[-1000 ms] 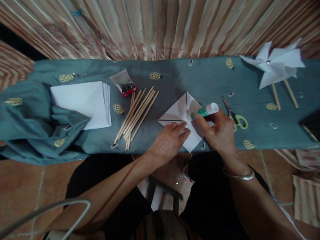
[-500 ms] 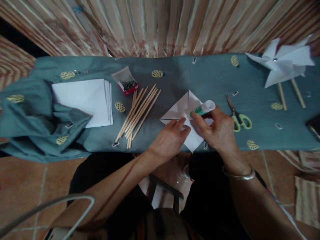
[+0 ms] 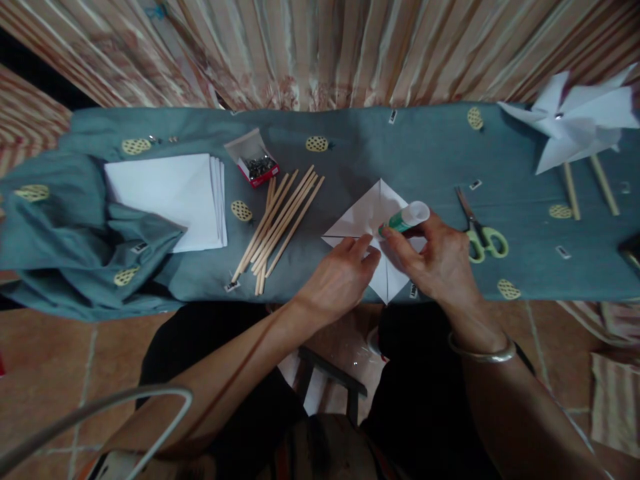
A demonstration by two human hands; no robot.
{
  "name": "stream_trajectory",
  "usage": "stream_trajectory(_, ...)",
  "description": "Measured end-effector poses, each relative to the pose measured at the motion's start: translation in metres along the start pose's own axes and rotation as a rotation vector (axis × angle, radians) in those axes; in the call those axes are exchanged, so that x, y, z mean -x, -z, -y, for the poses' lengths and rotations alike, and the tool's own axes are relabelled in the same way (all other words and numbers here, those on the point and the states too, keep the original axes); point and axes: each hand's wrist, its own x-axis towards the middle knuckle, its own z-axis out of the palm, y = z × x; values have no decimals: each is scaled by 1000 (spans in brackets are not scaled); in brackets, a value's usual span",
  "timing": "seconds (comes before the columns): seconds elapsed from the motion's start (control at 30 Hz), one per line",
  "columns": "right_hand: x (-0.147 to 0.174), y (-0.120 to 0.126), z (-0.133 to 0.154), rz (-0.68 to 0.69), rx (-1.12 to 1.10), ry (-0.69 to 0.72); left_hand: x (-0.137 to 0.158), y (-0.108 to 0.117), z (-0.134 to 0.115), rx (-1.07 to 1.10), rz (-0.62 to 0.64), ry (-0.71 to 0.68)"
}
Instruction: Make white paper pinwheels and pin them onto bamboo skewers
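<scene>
A white paper square [image 3: 387, 280] lies cornerwise in front of me, with slits running in from its corners. My left hand [image 3: 340, 273] has its bent fingertips pressed on the paper near the middle, holding it down. My right hand [image 3: 445, 263] is closed around a white-and-green glue stick [image 3: 411, 214], tilted with its lower end at the paper's middle. The fingers hide the exact contact. Just right of that hand lie scissors [image 3: 483, 237] with pale green handles.
Wooden sticks [image 3: 280, 227] lie left of the paper, below an open box of metal pins [image 3: 257, 168]. A stack of white paper [image 3: 165, 193] is farther left, partly under bunched cloth [image 3: 100, 247]. Finished paper pinwheels [image 3: 575, 120] on sticks lie at the far right.
The view has shifted slightly. Both hands, the glue stick and the paper keep nearly the same places relative to one another.
</scene>
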Motion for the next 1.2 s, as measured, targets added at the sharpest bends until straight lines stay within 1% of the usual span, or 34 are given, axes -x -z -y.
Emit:
stream_trajectory(0.2,1,2,2,23,25,-8,0,1,-1,-4,-8,8)
stream_trajectory(0.4,2,4,2,37,21,-3,1,-4,1,21,-49,-16)
stream_trajectory(0.57,3,5,1,46,15,15,0,-3,0,45,-24,-31)
stream_trajectory(0.8,4,6,0,54,15,27,-2,0,-2,11,34,-15)
stream_trajectory(1.2,6,12,-4,80,27,38,-2,-1,-2,-11,29,-12)
